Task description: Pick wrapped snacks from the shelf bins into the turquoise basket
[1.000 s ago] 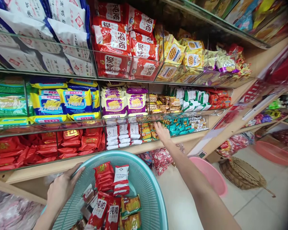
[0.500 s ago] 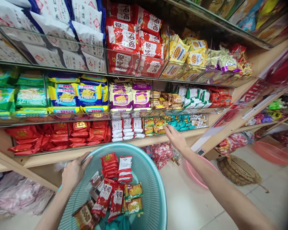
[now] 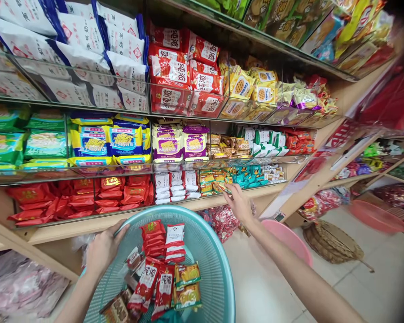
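Note:
My left hand grips the rim of a teal plastic basket, fingers closed over its left edge. In the basket lie red packets, a red-and-white stack, yellow-and-green packets and a brown packet. My right hand is at the front of the bottom shelf, fingers pinched on a small yellow-and-green snack packet. Similar yellow-and-green packets sit just left of it, with teal packets behind the fingers.
Clear-fronted shelves hold white bags, red bags and blue-and-yellow biscuit packs. Red packets fill the lower left shelf. On the tiled floor are a pink basin, a woven leaf-shaped fan and plastic-wrapped bundles.
My right hand has drawn slightly left and toward me, with a yellow-and-green packet now showing at its fingertips. The view has tilted up a little. My left hand stays on the basket rim.

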Action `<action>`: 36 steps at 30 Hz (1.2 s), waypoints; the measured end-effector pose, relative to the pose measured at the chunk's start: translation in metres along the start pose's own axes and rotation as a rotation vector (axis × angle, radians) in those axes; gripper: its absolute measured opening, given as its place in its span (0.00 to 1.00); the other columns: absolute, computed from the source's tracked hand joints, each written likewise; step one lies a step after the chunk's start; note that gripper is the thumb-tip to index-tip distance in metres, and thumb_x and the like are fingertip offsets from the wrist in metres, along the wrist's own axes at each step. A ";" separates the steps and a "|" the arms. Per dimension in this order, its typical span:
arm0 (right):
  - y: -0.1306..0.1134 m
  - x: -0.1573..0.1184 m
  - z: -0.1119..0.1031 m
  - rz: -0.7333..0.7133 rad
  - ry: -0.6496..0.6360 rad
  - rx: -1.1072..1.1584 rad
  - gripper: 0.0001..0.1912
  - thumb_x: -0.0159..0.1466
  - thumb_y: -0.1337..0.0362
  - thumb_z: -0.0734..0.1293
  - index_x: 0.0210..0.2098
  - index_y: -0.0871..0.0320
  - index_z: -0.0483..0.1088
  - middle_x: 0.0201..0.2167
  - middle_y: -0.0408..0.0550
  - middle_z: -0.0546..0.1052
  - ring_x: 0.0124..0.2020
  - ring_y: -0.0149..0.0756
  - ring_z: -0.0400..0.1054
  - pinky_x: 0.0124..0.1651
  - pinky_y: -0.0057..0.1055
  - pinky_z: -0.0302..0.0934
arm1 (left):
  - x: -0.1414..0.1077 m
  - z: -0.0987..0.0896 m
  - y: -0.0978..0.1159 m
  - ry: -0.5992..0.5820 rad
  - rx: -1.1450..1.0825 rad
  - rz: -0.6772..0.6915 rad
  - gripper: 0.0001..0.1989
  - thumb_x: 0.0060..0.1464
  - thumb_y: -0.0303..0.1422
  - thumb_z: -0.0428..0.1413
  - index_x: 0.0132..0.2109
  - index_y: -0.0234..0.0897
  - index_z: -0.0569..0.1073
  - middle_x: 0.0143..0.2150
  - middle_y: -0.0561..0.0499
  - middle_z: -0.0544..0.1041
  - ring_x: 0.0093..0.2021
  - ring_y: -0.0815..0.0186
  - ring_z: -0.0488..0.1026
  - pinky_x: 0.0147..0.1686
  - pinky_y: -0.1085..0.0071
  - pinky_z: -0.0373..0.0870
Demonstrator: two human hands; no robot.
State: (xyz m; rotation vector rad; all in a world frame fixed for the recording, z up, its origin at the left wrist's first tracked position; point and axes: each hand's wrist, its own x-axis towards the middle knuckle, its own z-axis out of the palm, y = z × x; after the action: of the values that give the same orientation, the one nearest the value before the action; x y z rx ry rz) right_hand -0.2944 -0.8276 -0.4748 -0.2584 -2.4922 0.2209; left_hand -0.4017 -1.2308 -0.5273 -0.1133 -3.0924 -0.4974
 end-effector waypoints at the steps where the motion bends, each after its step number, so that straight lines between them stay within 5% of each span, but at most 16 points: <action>1: -0.009 -0.007 -0.006 0.004 0.012 0.127 0.17 0.66 0.60 0.56 0.51 0.58 0.64 0.49 0.55 0.70 0.43 0.39 0.69 0.42 0.33 0.65 | -0.001 -0.001 0.000 -0.004 0.003 0.003 0.30 0.56 0.54 0.38 0.59 0.48 0.65 0.43 0.37 0.79 0.43 0.45 0.76 0.37 0.60 0.69; 4: -0.039 -0.035 -0.019 0.070 -0.178 0.474 0.14 0.62 0.58 0.62 0.45 0.57 0.68 0.43 0.50 0.72 0.38 0.36 0.70 0.37 0.32 0.67 | -0.003 -0.003 0.002 -0.021 0.017 0.019 0.30 0.57 0.53 0.37 0.59 0.48 0.65 0.46 0.37 0.78 0.46 0.45 0.74 0.39 0.59 0.68; 8: -0.074 -0.079 -0.016 0.240 -0.775 0.820 0.17 0.55 0.56 0.67 0.41 0.58 0.69 0.42 0.47 0.72 0.21 0.25 0.65 0.17 0.24 0.60 | -0.006 -0.004 0.005 -0.018 0.027 0.009 0.30 0.57 0.53 0.38 0.59 0.46 0.66 0.45 0.36 0.78 0.44 0.48 0.75 0.39 0.60 0.68; 11: -0.089 -0.106 -0.002 0.251 -1.049 0.880 0.17 0.52 0.58 0.70 0.39 0.59 0.70 0.40 0.45 0.71 0.18 0.21 0.63 0.15 0.21 0.57 | -0.007 -0.005 0.005 -0.004 0.013 0.010 0.29 0.57 0.53 0.39 0.59 0.46 0.66 0.44 0.37 0.78 0.42 0.50 0.76 0.39 0.62 0.68; 14: -0.097 -0.120 0.012 0.252 -1.179 0.857 0.16 0.50 0.61 0.71 0.38 0.60 0.71 0.37 0.43 0.71 0.17 0.21 0.63 0.14 0.20 0.56 | -0.009 -0.005 0.005 -0.002 -0.001 0.019 0.29 0.57 0.52 0.40 0.59 0.47 0.66 0.45 0.37 0.78 0.42 0.50 0.75 0.39 0.61 0.68; 23: -0.104 -0.121 0.024 0.217 -1.324 0.681 0.15 0.49 0.65 0.71 0.37 0.60 0.73 0.32 0.40 0.71 0.18 0.22 0.62 0.18 0.21 0.57 | -0.010 -0.003 0.002 0.014 -0.021 0.015 0.28 0.57 0.52 0.41 0.59 0.46 0.67 0.47 0.38 0.78 0.43 0.50 0.75 0.41 0.62 0.68; 36: -0.114 -0.128 0.019 -0.116 -0.978 0.172 0.14 0.55 0.64 0.66 0.42 0.56 0.71 0.41 0.49 0.75 0.41 0.42 0.71 0.39 0.31 0.60 | -0.009 -0.004 0.004 -0.013 0.006 -0.001 0.29 0.57 0.53 0.38 0.58 0.47 0.67 0.46 0.35 0.78 0.44 0.45 0.75 0.39 0.59 0.68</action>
State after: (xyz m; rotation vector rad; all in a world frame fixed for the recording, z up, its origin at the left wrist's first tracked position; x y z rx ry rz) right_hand -0.2195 -0.9701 -0.5375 0.1090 -3.4013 0.6305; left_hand -0.3929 -1.2288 -0.5229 -0.1151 -3.1069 -0.4896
